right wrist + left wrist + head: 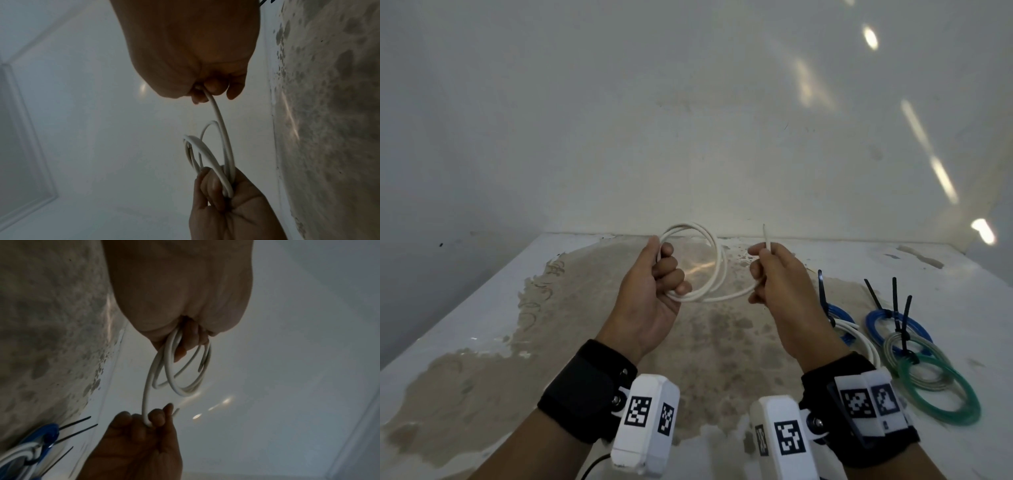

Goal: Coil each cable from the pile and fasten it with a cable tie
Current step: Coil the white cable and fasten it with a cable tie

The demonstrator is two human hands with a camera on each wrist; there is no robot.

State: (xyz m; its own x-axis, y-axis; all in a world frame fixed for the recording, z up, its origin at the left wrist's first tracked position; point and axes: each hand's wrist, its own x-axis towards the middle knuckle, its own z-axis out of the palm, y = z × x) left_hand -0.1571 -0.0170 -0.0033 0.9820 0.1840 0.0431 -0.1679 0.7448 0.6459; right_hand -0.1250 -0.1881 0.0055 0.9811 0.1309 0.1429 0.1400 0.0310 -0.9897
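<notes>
A white cable [717, 262] is wound into several loops held above the table. My left hand [657, 284] grips the loops on their left side, fingers curled round them; the same coil [185, 369] hangs below that hand in the left wrist view. My right hand [770, 274] pinches the cable's free end, whose tip [766, 234] sticks up above the fingers. In the right wrist view the cable [218, 113] runs from my right fingers down to the coil in my left hand [222, 199].
At the table's right lie coiled cables with black cable ties: a blue one [893, 325], a blue and white one [842, 320], a clear one [914, 356] and a green one [945, 394]. The worn white table [482, 325] meets a white wall [688, 120] behind.
</notes>
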